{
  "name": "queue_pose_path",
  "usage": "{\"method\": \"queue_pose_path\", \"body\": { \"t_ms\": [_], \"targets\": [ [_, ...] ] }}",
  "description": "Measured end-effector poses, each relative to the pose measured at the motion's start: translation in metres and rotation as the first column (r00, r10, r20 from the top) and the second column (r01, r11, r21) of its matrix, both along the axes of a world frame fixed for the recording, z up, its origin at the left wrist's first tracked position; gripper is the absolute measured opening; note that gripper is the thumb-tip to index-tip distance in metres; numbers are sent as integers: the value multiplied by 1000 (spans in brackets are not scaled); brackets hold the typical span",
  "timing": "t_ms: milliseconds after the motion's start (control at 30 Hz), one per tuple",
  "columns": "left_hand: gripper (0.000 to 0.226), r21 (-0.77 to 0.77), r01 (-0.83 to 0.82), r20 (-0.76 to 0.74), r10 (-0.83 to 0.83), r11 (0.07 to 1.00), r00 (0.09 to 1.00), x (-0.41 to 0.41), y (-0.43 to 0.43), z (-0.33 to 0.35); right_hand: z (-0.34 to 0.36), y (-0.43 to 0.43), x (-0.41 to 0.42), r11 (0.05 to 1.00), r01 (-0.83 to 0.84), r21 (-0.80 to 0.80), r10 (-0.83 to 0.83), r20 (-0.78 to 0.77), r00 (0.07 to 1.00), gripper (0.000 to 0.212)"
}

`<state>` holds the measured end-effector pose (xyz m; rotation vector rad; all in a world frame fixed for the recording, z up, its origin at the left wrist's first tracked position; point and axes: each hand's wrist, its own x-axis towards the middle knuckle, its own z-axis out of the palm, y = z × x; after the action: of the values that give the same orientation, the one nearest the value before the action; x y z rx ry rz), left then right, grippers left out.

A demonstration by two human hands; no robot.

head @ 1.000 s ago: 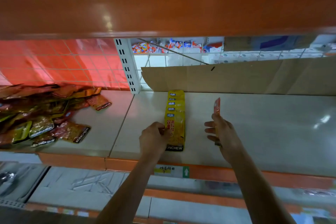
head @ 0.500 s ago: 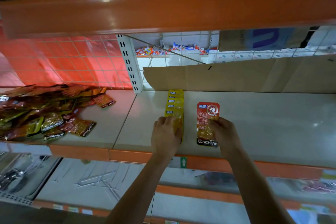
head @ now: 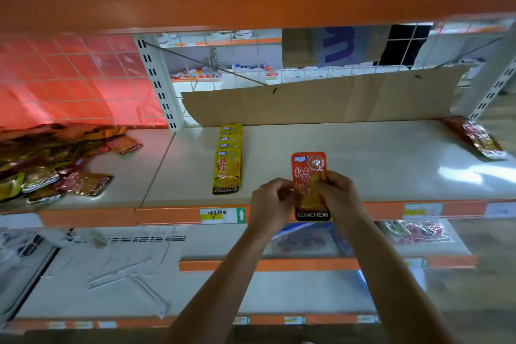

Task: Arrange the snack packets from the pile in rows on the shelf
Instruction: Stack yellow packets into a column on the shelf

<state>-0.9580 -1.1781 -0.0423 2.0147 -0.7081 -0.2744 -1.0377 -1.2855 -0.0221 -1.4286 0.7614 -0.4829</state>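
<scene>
I saw the curled fingers of the left hand (head: pixel 269 198) and right hand (head: pixel 336 193) pinching the red packet (head: pixel 308 167) by its sides at the shelf (head: pixel 363 153) front edge, right of the yellow row (head: pixel 227 165); the pile (head: pixel 42 170) lay far left.

held packet (head: pixel 309 165): red-orange, round red-and-white emblem top right, black band at near end with white KONCHEW lettering. row of packets (head: pixel 227 167) to its left: yellow, same black band, small blue tag at far end. pile (head: pixel 42 170) on the left: mixed red, orange, yellow-green. shelf (head: pixel 377 159): cream top, orange front lip. cardboard (head: pixel 335 100) at back: plain brown. left back panel (head: pixel 69 78): red behind white wire grid.
</scene>
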Motion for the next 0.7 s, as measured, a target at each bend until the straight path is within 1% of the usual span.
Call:
{"method": "queue_pose_path", "body": {
  "t_ms": [167, 333, 433, 567, 700],
  "targets": [
    [13, -3, 66, 45, -66, 998, 997, -26, -40, 11, -2, -42, -31, 993, 115, 4, -115, 54, 992, 17],
    [13, 29, 133, 131, -135, 991, 982, -56, -115, 12, -6, -113, -64, 979, 204, 4, -204, 51, 978, 16],
    [14, 72, 136, 215, -149, 988, 965, -76, -168, 10, -9, -165, -84, 975, 223, -9, -222, 48, 974, 17],
    [21, 161, 136, 352, -186, 977, 917, -103, -234, 1, -12, -229, -109, 976, 219, -7, -218, 56, 974, 17],
    [30, 246, 110, 440, -212, 963, 872, -124, -286, -6, -20, -281, -131, 973, 219, -73, -220, 5, 976, 15]
  ]
}}
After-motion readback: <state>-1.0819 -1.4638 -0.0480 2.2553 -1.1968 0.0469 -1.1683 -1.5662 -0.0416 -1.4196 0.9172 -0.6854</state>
